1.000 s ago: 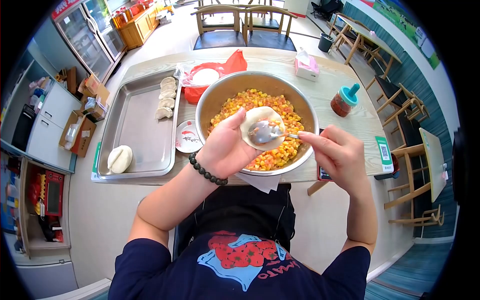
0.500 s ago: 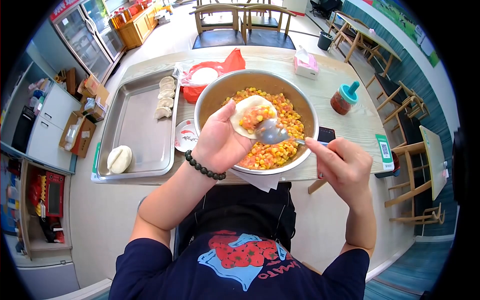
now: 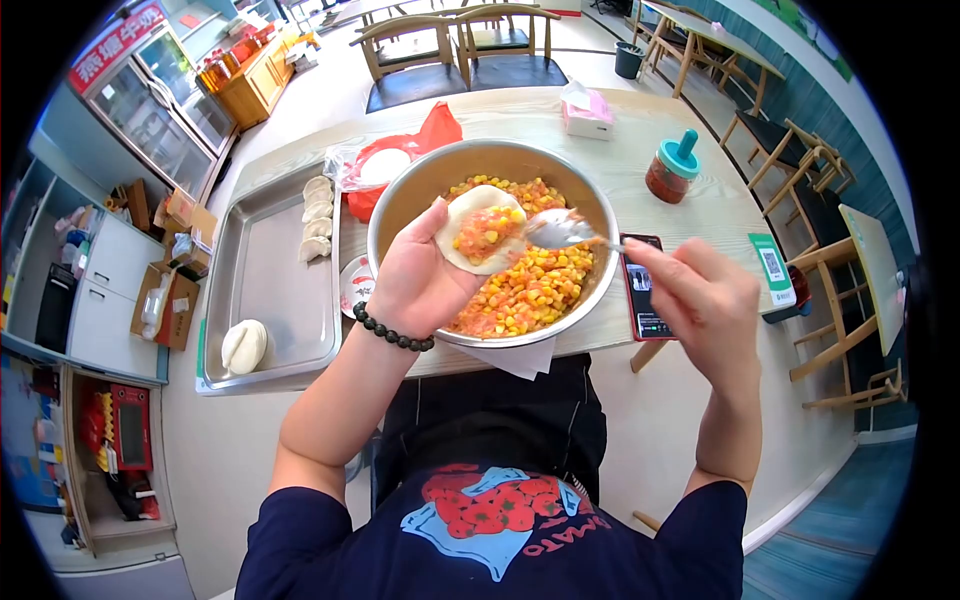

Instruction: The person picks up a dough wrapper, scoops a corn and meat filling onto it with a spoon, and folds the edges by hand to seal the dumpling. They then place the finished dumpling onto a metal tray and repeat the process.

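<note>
My left hand (image 3: 420,278), palm up over the bowl, supports a round dumpling wrapper (image 3: 455,222) on its fingers. A mound of corn and pink meat filling (image 3: 488,232) lies in the middle of the wrapper. My right hand (image 3: 705,300) grips a metal spoon (image 3: 562,230) by its handle. The spoon's bowl hovers just right of the wrapper, with bits of filling on it. Below both hands stands a large steel mixing bowl (image 3: 395,200) holding more corn and meat filling (image 3: 540,300).
At left, a metal tray (image 3: 270,270) holds a row of folded dumplings (image 3: 317,215) and stacked wrappers (image 3: 244,346). Around the bowl are a red plastic bag (image 3: 440,125), a small dish (image 3: 355,285), a tissue box (image 3: 587,115), a lidded jar (image 3: 672,172) and a phone (image 3: 645,305).
The spoon has moved right, off the filling on the wrapper. My right hand has shifted slightly right, uncovering more of the phone. The whole view has tilted a little.
</note>
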The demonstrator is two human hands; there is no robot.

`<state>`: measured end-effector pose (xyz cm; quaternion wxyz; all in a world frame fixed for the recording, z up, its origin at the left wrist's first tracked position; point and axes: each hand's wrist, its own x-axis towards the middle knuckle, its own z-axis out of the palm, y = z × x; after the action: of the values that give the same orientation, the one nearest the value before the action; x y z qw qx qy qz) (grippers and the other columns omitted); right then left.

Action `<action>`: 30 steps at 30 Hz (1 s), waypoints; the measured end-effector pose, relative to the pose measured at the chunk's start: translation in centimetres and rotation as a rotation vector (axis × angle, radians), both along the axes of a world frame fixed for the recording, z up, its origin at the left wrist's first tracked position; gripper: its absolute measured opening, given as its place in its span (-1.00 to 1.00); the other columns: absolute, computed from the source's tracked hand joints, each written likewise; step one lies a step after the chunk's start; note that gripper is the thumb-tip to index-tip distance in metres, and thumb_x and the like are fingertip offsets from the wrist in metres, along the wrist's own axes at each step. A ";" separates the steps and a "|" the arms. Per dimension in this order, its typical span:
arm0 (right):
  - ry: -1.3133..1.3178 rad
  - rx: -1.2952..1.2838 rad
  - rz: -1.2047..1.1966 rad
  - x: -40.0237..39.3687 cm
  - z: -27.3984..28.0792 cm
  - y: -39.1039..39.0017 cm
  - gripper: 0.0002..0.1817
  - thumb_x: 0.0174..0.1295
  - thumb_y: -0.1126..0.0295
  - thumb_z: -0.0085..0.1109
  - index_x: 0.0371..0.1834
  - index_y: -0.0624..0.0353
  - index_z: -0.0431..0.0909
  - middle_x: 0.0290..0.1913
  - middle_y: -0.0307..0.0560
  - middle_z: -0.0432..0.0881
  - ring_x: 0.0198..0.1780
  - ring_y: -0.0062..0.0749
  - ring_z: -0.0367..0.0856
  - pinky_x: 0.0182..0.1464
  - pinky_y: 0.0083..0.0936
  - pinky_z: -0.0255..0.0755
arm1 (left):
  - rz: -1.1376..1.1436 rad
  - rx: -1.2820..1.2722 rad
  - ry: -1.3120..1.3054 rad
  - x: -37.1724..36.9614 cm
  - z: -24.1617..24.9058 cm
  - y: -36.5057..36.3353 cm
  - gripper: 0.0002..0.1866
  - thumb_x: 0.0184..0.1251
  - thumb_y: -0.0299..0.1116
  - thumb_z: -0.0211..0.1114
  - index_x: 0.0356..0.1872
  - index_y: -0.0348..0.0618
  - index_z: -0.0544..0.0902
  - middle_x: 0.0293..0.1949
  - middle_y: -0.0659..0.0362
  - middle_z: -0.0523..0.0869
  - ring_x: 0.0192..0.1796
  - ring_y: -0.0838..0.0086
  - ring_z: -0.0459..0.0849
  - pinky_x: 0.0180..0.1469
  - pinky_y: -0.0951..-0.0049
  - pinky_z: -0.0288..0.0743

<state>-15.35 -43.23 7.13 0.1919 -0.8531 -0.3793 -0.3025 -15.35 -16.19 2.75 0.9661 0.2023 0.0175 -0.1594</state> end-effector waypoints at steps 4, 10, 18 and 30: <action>-0.008 -0.060 0.057 -0.1 -1.0 0.9 -0.60 -0.10 0.50 0.29 -0.11 -0.12 0.68 -0.53 -0.28 0.42 -0.54 -0.46 0.48 -0.50 -0.50 0.37 | -0.127 -0.207 -0.073 0.8 -1.0 0.8 -0.51 0.56 -0.14 -0.31 0.31 -0.29 0.19 0.29 -0.03 0.34 0.36 0.15 0.29 0.44 0.08 0.11; 0.016 -0.010 -0.006 1.0 -2.2 -0.6 -0.64 -0.06 0.50 0.29 -0.13 -0.11 0.69 -0.52 -0.26 0.43 -0.54 -0.50 0.48 -0.53 -0.52 0.37 | -0.090 -0.155 -0.066 1.2 -0.8 1.9 -0.50 0.56 -0.14 -0.32 0.30 -0.32 0.18 0.30 -0.06 0.32 0.36 0.13 0.29 0.43 0.06 0.13; 0.011 0.056 0.030 0.8 -2.5 0.3 -0.68 -0.05 0.47 0.28 -0.16 -0.08 0.70 -0.54 -0.26 0.44 -0.56 -0.45 0.48 -0.52 -0.50 0.37 | -0.098 -0.105 -0.026 1.7 -0.4 1.0 -0.49 0.56 -0.14 -0.34 0.31 -0.33 0.17 0.31 -0.08 0.31 0.37 0.13 0.29 0.43 0.07 0.15; 0.133 0.154 -0.041 0.6 -2.8 -0.7 -0.70 0.04 0.49 0.23 -0.13 -0.05 0.70 -0.52 -0.24 0.48 -0.56 -0.44 0.50 -0.51 -0.52 0.39 | -0.171 -0.096 -0.031 2.6 -0.6 1.0 -0.47 0.56 -0.10 -0.34 0.31 -0.32 0.18 0.32 -0.09 0.29 0.38 0.10 0.26 0.42 0.03 0.14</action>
<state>-14.76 -43.93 4.38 0.2754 -0.8617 -0.3236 -0.2772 -12.72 -15.15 2.14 0.9577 0.1589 -0.0225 -0.2388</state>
